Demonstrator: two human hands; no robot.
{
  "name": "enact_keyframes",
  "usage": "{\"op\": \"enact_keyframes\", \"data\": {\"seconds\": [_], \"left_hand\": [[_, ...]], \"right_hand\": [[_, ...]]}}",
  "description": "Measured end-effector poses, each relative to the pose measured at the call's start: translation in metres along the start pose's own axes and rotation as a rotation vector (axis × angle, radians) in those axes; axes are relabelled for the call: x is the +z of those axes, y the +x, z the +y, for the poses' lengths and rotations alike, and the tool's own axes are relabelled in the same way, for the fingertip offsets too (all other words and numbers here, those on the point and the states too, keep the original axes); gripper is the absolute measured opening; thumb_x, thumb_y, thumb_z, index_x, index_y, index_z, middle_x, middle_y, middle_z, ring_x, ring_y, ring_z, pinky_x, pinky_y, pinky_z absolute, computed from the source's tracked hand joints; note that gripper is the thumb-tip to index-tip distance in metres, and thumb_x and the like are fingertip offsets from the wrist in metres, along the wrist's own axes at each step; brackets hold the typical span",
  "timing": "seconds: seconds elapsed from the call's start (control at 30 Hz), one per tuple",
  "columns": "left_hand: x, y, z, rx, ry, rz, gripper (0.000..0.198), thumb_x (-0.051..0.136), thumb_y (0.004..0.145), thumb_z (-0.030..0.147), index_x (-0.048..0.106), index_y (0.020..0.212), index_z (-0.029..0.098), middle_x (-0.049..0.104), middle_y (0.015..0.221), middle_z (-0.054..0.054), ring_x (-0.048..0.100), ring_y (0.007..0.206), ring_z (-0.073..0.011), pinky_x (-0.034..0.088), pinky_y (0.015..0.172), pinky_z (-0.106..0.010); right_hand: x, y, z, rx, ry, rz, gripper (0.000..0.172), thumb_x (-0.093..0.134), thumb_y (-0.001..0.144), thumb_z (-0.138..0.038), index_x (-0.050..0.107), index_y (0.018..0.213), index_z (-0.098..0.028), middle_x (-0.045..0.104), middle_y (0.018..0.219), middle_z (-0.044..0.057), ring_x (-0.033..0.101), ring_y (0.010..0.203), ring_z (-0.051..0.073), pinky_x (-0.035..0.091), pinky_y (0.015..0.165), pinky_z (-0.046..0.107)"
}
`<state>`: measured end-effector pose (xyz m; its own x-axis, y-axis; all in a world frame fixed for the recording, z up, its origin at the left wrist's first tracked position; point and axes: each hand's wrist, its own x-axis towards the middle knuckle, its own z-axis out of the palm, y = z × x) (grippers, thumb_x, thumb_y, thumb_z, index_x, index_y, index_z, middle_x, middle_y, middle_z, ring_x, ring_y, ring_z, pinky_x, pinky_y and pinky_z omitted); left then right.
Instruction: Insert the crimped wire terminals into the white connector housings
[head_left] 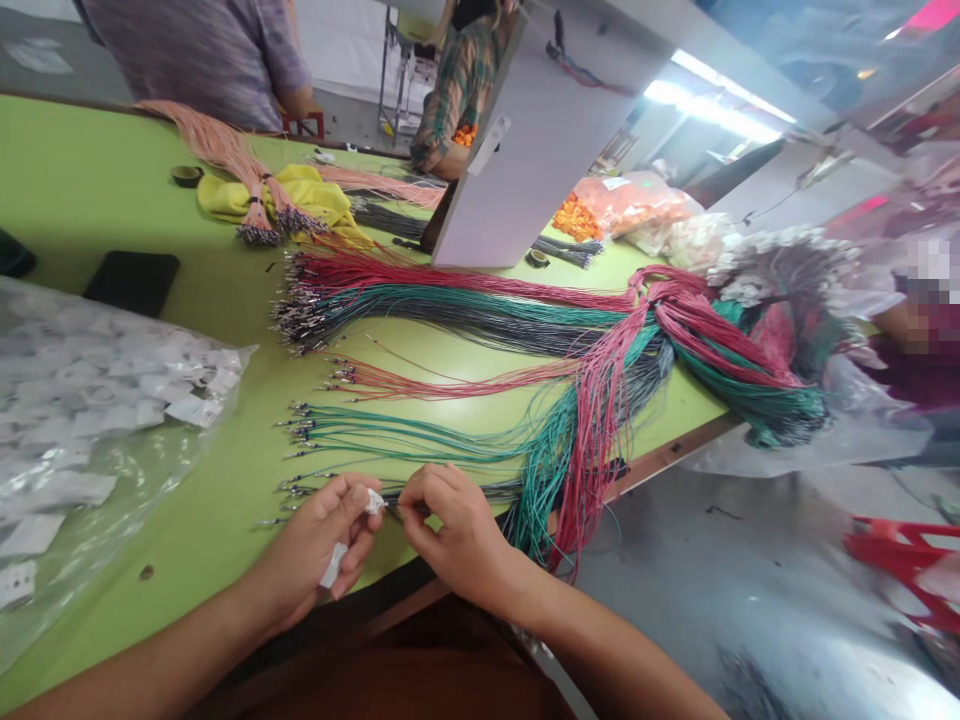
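Left hand (pixel 319 535) clamping small white plastic connector (pixel 373 502), right hand (pixel 459 530) pinching just beside it.
Clear plastic bag (pixel 245 362) of white pieces lying left of the grip; second white plastic piece (pixel 333 566) sitting lower in the left fingers. Connector probably handling light, stiff, a bit slippery: take it by its sides. Right fingertips closing together; can't tell if on a wire. Thin dark wires (pixel 496 491) running right of the grip, looking limp.

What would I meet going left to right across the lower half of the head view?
Clear plastic bag of white pieces → left hand → white piece at its fingertips → right hand → red plastic object at the far right.
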<state>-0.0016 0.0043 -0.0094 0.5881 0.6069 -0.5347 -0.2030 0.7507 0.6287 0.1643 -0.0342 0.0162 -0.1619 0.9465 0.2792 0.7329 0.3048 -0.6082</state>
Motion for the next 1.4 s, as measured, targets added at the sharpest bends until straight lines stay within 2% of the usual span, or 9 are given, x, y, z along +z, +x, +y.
{"op": "enact_keyframes", "data": {"seconds": [0.13,0.3,0.47,0.63,0.73,0.83,0.9,1.3,1.4], "left_hand": [[-0.001,0.000,-0.001,-0.011,0.038,-0.016,0.030,0.062,0.082,0.045,0.050,0.089,0.018,0.057,0.066,0.007,0.036,0.031,-0.0003,0.028,0.027,-0.010],[-0.007,0.003,-0.005,-0.035,0.122,-0.051,0.033,0.059,0.083,0.048,0.051,0.080,0.016,0.053,0.056,0.007,0.032,0.027,-0.0001,0.026,0.026,-0.011],[-0.010,0.004,-0.007,-0.047,0.120,-0.047,0.033,0.062,0.081,0.048,0.051,0.082,0.016,0.058,0.065,0.004,0.034,0.027,0.0001,0.026,0.026,-0.012],[-0.007,0.002,-0.004,-0.054,0.114,-0.056,0.036,0.062,0.079,0.050,0.050,0.091,0.018,0.059,0.067,0.005,0.037,0.026,-0.0014,0.031,0.024,-0.014],[-0.005,0.001,-0.003,-0.055,0.142,-0.067,0.036,0.062,0.079,0.050,0.050,0.092,0.019,0.058,0.066,0.006,0.035,0.026,-0.0009,0.030,0.022,-0.012],[-0.004,0.002,-0.003,-0.058,0.145,-0.070,0.036,0.063,0.078,0.050,0.050,0.091,0.019,0.057,0.063,0.007,0.034,0.026,-0.0003,0.030,0.022,-0.011],[-0.005,0.002,-0.004,-0.056,0.132,-0.066,0.037,0.064,0.077,0.050,0.050,0.090,0.019,0.056,0.062,0.008,0.033,0.027,-0.0001,0.029,0.022,-0.010],[-0.002,0.003,-0.002,-0.055,0.092,-0.045,0.038,0.067,0.075,0.050,0.051,0.091,0.019,0.057,0.063,0.007,0.035,0.028,0.0000,0.029,0.023,-0.010],[-0.002,0.003,-0.001,-0.048,0.085,-0.056,0.036,0.066,0.076,0.048,0.050,0.092,0.019,0.058,0.064,0.007,0.039,0.028,-0.0013,0.034,0.023,-0.012]], "right_hand": [[0.004,-0.001,-0.001,-0.080,-0.105,0.020,0.015,0.047,0.084,-0.007,0.051,0.075,-0.019,0.059,0.069,-0.001,0.052,0.066,0.012,0.034,0.068,0.027],[0.009,-0.001,-0.001,-0.171,-0.121,-0.039,0.018,0.044,0.090,-0.012,0.052,0.075,-0.018,0.059,0.068,0.001,0.050,0.063,0.012,0.033,0.063,0.027],[0.008,-0.002,-0.001,-0.127,-0.045,-0.055,0.021,0.044,0.091,-0.013,0.053,0.073,-0.018,0.060,0.067,0.001,0.051,0.062,0.012,0.035,0.062,0.027],[-0.013,0.003,0.014,0.002,0.166,-0.088,0.016,0.049,0.092,-0.019,0.057,0.079,-0.018,0.062,0.073,0.001,0.057,0.067,0.012,0.041,0.064,0.023],[-0.021,0.007,0.030,0.057,-0.149,-0.082,0.016,0.050,0.091,-0.016,0.058,0.077,-0.018,0.061,0.074,0.003,0.055,0.071,0.015,0.038,0.068,0.027],[-0.016,0.010,0.041,0.004,-0.552,-0.193,0.015,0.055,0.086,-0.012,0.059,0.073,-0.017,0.059,0.075,0.005,0.049,0.073,0.018,0.034,0.068,0.031],[-0.011,0.011,0.044,-0.039,-0.679,-0.241,0.015,0.056,0.085,-0.010,0.059,0.072,-0.017,0.058,0.076,0.006,0.047,0.073,0.019,0.032,0.067,0.032],[-0.009,0.017,0.048,-0.011,-0.548,-0.241,0.015,0.052,0.083,-0.010,0.057,0.071,-0.017,0.055,0.073,0.004,0.046,0.071,0.018,0.035,0.067,0.029],[-0.008,0.019,0.050,-0.022,-0.526,-0.242,0.016,0.051,0.079,-0.007,0.055,0.068,-0.017,0.055,0.070,0.005,0.048,0.069,0.018,0.036,0.067,0.029]]}}
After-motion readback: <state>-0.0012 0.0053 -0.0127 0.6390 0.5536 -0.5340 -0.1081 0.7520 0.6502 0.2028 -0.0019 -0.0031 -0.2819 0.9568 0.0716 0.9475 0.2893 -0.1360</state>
